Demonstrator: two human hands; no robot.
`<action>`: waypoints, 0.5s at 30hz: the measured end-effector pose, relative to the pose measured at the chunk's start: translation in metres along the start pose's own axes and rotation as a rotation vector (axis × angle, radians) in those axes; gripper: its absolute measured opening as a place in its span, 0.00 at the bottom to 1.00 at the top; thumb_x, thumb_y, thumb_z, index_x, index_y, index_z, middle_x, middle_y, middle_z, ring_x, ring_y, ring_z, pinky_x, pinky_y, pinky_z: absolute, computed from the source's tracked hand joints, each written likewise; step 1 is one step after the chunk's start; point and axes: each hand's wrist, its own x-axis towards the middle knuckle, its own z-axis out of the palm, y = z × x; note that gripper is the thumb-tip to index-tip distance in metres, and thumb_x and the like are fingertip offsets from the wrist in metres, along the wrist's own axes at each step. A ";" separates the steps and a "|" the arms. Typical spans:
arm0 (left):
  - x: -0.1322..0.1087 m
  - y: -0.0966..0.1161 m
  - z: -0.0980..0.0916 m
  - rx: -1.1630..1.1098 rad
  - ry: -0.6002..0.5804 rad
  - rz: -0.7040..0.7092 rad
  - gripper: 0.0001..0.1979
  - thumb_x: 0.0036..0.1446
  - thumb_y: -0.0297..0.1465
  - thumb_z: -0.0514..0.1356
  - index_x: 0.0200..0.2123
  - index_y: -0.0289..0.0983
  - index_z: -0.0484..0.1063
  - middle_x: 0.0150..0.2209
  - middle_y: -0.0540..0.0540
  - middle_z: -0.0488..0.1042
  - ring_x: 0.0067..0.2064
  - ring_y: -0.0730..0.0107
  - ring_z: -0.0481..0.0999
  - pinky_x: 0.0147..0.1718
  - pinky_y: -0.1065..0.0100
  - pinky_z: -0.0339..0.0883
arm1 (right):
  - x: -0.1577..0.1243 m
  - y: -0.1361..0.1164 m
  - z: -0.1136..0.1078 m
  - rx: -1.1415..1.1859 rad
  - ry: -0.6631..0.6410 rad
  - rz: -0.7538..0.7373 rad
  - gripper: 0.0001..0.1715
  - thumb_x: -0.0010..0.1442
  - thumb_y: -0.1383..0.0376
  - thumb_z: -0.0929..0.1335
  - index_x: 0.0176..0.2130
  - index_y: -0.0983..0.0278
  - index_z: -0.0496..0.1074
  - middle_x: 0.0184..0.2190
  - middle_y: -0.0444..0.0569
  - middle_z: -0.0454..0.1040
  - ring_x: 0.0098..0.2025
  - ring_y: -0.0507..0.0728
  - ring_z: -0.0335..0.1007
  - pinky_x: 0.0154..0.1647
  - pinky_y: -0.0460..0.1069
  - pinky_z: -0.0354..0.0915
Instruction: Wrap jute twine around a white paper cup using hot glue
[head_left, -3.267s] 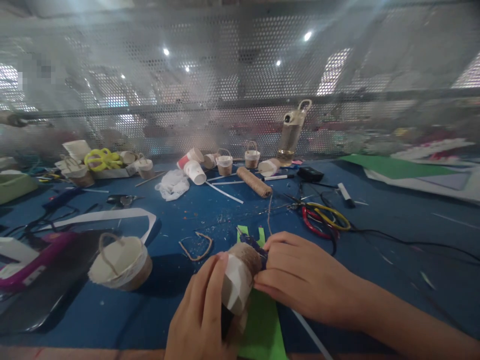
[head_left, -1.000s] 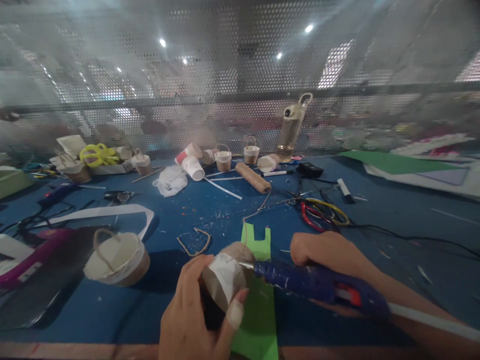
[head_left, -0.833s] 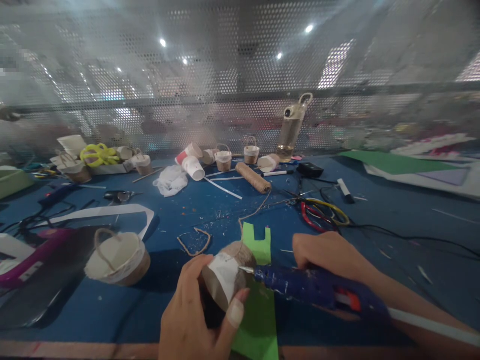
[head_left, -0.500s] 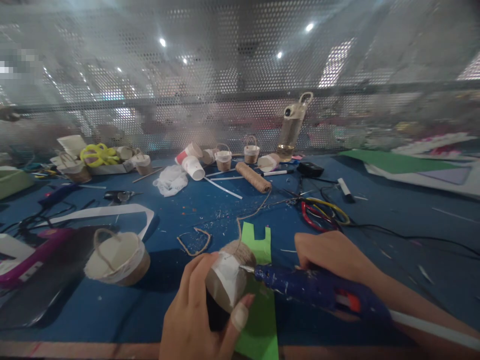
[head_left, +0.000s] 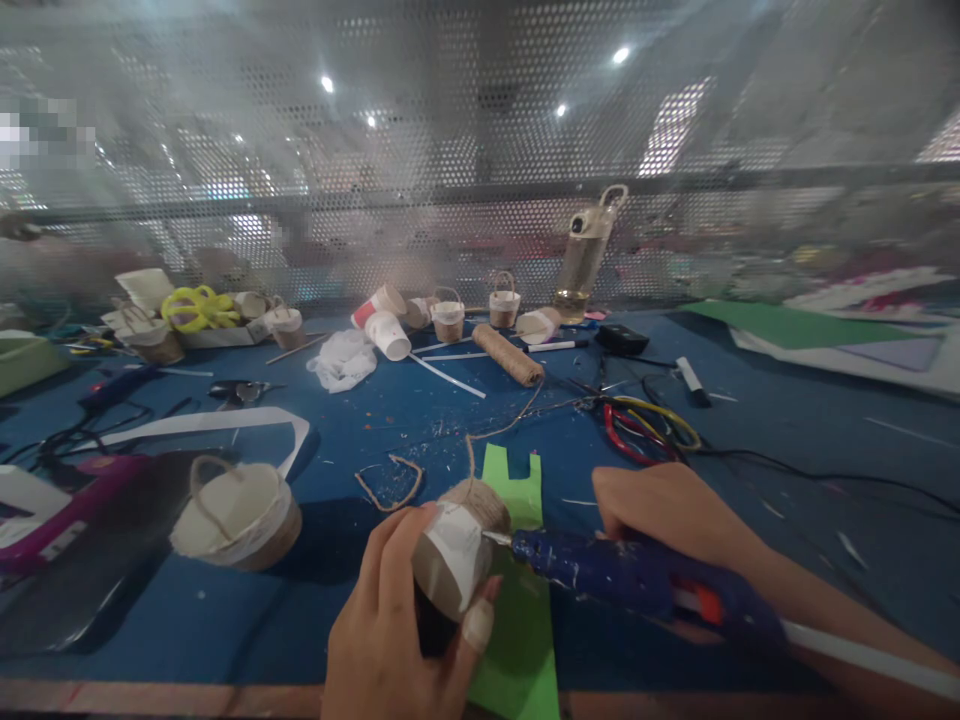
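Observation:
My left hand [head_left: 397,630] is wrapped round a white paper cup [head_left: 452,555] lying on its side, its far half wound with brown twine. My right hand [head_left: 675,520] grips a dark blue glue gun [head_left: 637,585], whose metal tip touches the cup's side where the twine ends. A strand of twine runs from the cup up to a twine spool [head_left: 508,355]. Under the cup lies a green paper strip [head_left: 517,640]. A finished twine-wrapped cup with a string handle [head_left: 236,515] stands to the left.
The blue table [head_left: 750,440] holds red and yellow scissors [head_left: 649,428] with black cables, several small cups and baskets [head_left: 448,320], a water bottle [head_left: 585,255], a marker [head_left: 690,378], white paper strips and a dark phone-like slab at left. Perforated mesh closes the back.
Since 3.3 s ago my right hand has taken up the glue gun and brought its tip to the cup. In the last second the cup has turned slightly; the tip stays on it.

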 end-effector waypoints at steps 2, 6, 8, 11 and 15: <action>0.000 -0.001 0.001 0.006 -0.001 0.007 0.26 0.76 0.53 0.50 0.63 0.40 0.64 0.56 0.36 0.77 0.55 0.55 0.84 0.45 0.61 0.83 | -0.002 -0.003 0.004 -0.011 0.022 0.042 0.14 0.64 0.74 0.61 0.32 0.56 0.60 0.26 0.36 0.68 0.21 0.50 0.60 0.22 0.50 0.46; -0.001 -0.003 0.003 0.005 0.006 0.018 0.25 0.76 0.51 0.50 0.63 0.40 0.64 0.57 0.36 0.77 0.55 0.54 0.84 0.45 0.61 0.83 | -0.004 -0.006 0.005 -0.005 0.014 0.061 0.13 0.62 0.74 0.61 0.31 0.56 0.60 0.26 0.36 0.68 0.22 0.50 0.60 0.23 0.51 0.45; -0.002 -0.003 0.003 0.000 0.013 0.024 0.24 0.76 0.51 0.50 0.63 0.40 0.64 0.58 0.35 0.77 0.55 0.54 0.84 0.44 0.61 0.83 | -0.003 -0.005 0.003 0.002 -0.008 0.048 0.12 0.63 0.73 0.61 0.31 0.57 0.61 0.26 0.37 0.68 0.21 0.50 0.61 0.23 0.50 0.45; -0.002 -0.003 0.003 0.000 0.013 0.035 0.24 0.76 0.50 0.50 0.63 0.40 0.64 0.58 0.35 0.76 0.54 0.55 0.85 0.43 0.62 0.83 | -0.002 -0.001 -0.002 0.012 -0.045 0.027 0.12 0.64 0.73 0.62 0.32 0.57 0.62 0.26 0.37 0.69 0.21 0.50 0.62 0.22 0.49 0.46; -0.002 -0.005 0.002 -0.007 0.007 0.066 0.22 0.76 0.48 0.52 0.63 0.40 0.65 0.57 0.35 0.77 0.54 0.55 0.84 0.43 0.62 0.83 | 0.000 0.005 -0.004 0.024 -0.089 0.003 0.12 0.61 0.74 0.62 0.32 0.57 0.64 0.26 0.37 0.70 0.21 0.50 0.64 0.21 0.48 0.48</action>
